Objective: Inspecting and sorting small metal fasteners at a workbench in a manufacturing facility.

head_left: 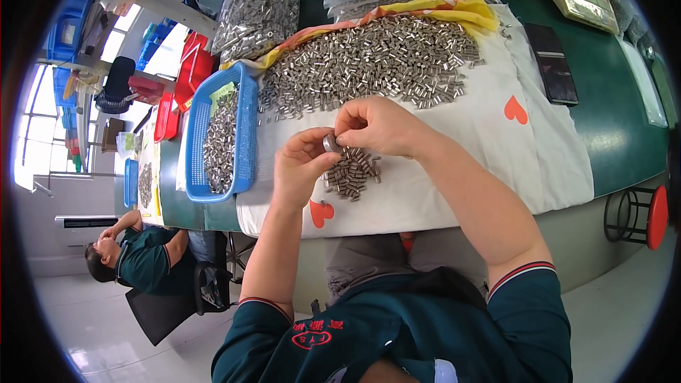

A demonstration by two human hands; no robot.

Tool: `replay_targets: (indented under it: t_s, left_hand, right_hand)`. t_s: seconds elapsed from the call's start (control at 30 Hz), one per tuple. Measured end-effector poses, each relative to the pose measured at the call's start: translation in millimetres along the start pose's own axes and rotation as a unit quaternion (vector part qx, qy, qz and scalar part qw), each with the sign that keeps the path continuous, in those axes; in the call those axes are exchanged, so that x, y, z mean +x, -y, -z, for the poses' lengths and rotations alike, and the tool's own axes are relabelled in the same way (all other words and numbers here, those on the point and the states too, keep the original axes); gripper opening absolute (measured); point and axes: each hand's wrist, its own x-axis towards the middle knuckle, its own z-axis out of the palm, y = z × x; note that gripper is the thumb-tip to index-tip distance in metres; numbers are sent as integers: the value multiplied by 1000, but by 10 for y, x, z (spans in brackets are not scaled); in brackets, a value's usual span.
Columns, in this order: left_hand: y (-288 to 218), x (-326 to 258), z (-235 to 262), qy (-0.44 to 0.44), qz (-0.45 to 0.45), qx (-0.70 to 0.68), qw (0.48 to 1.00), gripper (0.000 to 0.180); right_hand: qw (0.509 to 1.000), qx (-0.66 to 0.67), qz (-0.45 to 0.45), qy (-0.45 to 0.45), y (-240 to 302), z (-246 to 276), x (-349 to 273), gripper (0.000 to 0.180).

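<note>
My left hand point(296, 163) grips a short, round metal piece point(330, 143) between thumb and fingers. Right beside it, my right hand point(379, 126) is closed in a pinch at the round piece; what its fingertips hold is too small to make out. Just under both hands lies a small heap of short metal cylinders point(352, 176) on a white cloth point(425, 198) printed with red hearts. Beyond them spreads a much larger pile of the same shiny cylinders point(369, 60). To the left, a blue plastic basket point(248, 135) contains more metal cylinders.
Bags of metal parts point(257, 14) stand along the far side, behind a rolled yellow-and-red cloth edge point(468, 13). A black phone-like object point(550, 64) and a scale point(585, 0) are at right. A red stool point(657, 217) stands beyond the table. Another person point(152, 259) sits at left.
</note>
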Motion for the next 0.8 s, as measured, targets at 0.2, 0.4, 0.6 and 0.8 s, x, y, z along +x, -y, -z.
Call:
replay_targets:
  t_s: [0.2,0.4,0.6,0.8]
  left_hand:
    - [31,-58,-16,6,6,34,999,37]
    - [43,-91,-123,-18,29,-270,962,35]
    - [143,-127,-114,-10,40,-412,910,32]
    - [215,-153,-175,-13,97,-440,893,30]
  right_hand:
    - [998,-33,-41,27,36,-12,-11,6]
    - [991,123,-43,3,24,-35,0,10]
    - [958,-194,211,-26,232,-79,-69,33]
    - [952,-257,163,19,377,-171,-100,33]
